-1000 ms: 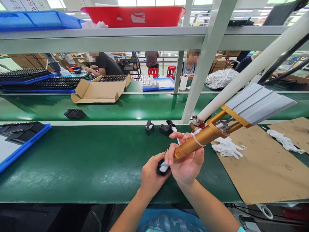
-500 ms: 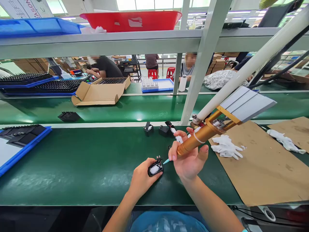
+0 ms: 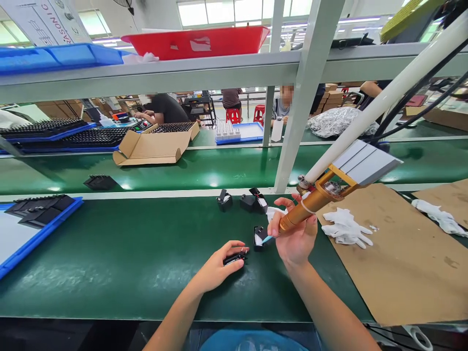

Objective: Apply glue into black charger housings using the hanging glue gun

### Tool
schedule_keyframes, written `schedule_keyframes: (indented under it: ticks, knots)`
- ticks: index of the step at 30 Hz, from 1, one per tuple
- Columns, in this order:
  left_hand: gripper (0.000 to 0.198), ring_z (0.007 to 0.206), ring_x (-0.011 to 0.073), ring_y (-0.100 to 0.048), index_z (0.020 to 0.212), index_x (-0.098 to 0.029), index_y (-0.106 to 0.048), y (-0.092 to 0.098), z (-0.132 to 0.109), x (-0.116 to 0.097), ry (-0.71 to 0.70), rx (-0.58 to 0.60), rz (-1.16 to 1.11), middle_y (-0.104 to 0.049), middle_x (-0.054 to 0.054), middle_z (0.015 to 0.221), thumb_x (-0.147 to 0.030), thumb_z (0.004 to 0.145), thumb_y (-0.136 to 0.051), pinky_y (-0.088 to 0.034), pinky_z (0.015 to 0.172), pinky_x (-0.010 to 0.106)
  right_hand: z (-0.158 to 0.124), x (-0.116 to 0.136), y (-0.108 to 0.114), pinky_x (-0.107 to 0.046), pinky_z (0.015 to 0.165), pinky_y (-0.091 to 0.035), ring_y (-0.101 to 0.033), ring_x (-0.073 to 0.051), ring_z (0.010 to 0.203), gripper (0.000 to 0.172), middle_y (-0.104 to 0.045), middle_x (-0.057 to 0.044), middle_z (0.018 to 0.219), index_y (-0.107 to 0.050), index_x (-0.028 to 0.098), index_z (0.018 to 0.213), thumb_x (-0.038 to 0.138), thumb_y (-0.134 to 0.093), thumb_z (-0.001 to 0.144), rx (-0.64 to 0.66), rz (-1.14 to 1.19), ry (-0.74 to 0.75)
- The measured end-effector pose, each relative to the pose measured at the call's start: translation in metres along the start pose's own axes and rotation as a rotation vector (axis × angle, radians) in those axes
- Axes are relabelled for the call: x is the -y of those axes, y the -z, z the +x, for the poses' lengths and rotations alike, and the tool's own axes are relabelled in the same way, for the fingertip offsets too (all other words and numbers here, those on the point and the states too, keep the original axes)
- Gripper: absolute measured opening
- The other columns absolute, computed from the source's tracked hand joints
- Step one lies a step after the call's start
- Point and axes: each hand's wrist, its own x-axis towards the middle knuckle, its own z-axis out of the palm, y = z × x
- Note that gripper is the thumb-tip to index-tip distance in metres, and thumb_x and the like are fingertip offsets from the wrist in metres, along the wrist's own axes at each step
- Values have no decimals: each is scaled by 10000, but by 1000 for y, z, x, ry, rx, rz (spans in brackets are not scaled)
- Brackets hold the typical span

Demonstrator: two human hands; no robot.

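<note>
The left hand [image 3: 221, 263] and the right hand [image 3: 298, 239] are both ungloved, with slender fingers and thumbnails that look short. The wrists are bare too, as are the left forearm [image 3: 175, 312] and the right forearm [image 3: 329, 302], as far as the near edge of the view. Between them, at the near edge, shows bright blue clothing [image 3: 224, 341] with a rounded outline and a paler, blurred patch in its middle.

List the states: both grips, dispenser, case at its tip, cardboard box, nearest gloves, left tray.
Left grip, closed on a black part
Right grip, closed around dispenser
Dispenser, tilted, tip down
Tip-side case, open, white inside
Cardboard box, open
White gloves, unworn, lying loose
Blue tray, partly filled
</note>
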Motion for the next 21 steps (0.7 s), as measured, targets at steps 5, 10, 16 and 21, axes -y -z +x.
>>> schedule_keyframes:
  ticks: [5,10,16,21]
  knots:
    - [158,1011,207,-664,993,-209,-582,-10,5,-2,-78,-89,33,-718,84,1065,-216,836,-563,-503,913,357,-1,2,5,-271,394,-457,-509,-78,416,357,-599,-10,982,-516,295,1083,559,-377,887,15,22,-11]
    - [94,798,154,-686,883,-219,-472,-16,4,9,-164,-313,207,-717,17,893,-194,814,-530,-530,766,295,-1,3,6,-271,403,-466,-514,-76,423,339,-593,-8,990,-525,291,1048,558,-397,882,19,28,-17]
    - [370,813,154,-667,1116,-224,-496,-17,4,14,-215,-357,362,-707,1,860,-104,767,-464,-522,786,309,-1,2,7,-278,398,-469,-508,-78,421,333,-592,-11,998,-520,292,1033,560,-389,883,16,15,-12]
    - [397,889,207,-618,1202,-231,-562,-8,-6,6,-364,-255,623,-694,53,982,-154,821,-483,-505,801,368,0,2,8,-272,392,-461,-510,-77,418,332,-596,-12,999,-518,291,1043,555,-402,878,16,19,-6]
